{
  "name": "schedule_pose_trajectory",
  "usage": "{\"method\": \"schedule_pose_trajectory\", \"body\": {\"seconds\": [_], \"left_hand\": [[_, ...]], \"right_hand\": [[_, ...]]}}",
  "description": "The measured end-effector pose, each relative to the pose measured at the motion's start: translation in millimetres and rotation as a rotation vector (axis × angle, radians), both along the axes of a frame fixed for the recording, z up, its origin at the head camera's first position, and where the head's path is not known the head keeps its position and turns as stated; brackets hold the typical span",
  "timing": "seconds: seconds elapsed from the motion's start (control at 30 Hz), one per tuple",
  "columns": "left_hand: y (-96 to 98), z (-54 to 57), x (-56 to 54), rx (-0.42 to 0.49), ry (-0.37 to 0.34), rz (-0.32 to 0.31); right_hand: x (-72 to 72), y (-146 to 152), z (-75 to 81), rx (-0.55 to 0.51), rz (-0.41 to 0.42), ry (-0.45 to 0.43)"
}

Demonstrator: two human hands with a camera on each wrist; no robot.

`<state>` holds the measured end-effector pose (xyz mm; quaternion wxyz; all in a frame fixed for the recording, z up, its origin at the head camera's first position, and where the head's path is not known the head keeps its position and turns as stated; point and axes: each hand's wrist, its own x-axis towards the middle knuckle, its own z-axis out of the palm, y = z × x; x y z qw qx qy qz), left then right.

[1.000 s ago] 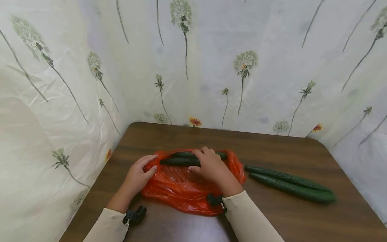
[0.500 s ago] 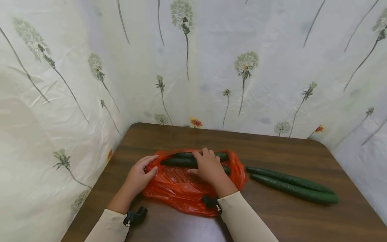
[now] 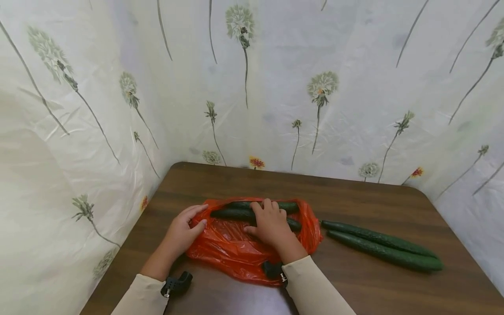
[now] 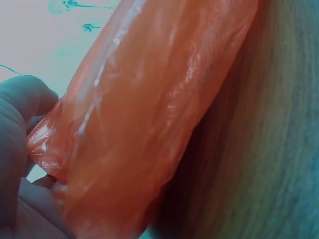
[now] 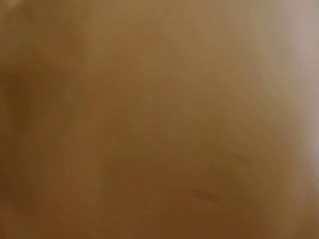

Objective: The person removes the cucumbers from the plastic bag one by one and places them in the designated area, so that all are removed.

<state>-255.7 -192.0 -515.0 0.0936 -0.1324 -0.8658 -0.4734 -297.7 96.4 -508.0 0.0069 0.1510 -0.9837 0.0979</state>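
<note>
A crinkled red plastic bag [image 3: 228, 251] lies on the table with its mouth spread. Inside it, side by side, are a front cucumber [image 3: 232, 214] and a back cucumber [image 3: 289, 206], both dark green. My left hand [image 3: 182, 229] holds the bag's left edge; in the left wrist view the film [image 4: 139, 114] sits between the thumb and fingers. From above, my right hand [image 3: 271, 223] grips the front cucumber, its thumb on the near side and its bent fingers over the far side. The palm hides part of that cucumber. Only a brown blur fills the right wrist view.
Two long cucumbers [image 3: 382, 245] lie together on the brown wooden table [image 3: 346, 197], just right of the bag. A pale, flower-printed covering [image 3: 275, 87] rises behind and left of the table. Each wrist wears a small black camera.
My right hand has shifted slightly left and down, showing the right end of the front cucumber. The left hand keeps its place on the bag. The whole view has drifted a little.
</note>
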Motion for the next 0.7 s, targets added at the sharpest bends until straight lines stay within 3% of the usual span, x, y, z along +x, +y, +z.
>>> {"method": "schedule_pose_trajectory", "body": {"seconds": [0.4,0.7], "left_hand": [[1.0,-0.1,1.7,-0.005,-0.010,0.014],[0.4,2.0,1.4,0.005,-0.011,0.010]], "right_hand": [[1.4,-2.4,-1.2,-0.032,-0.028,0.014],[3.2,-3.0,-2.9,0.008,-0.017,0.027]]}}
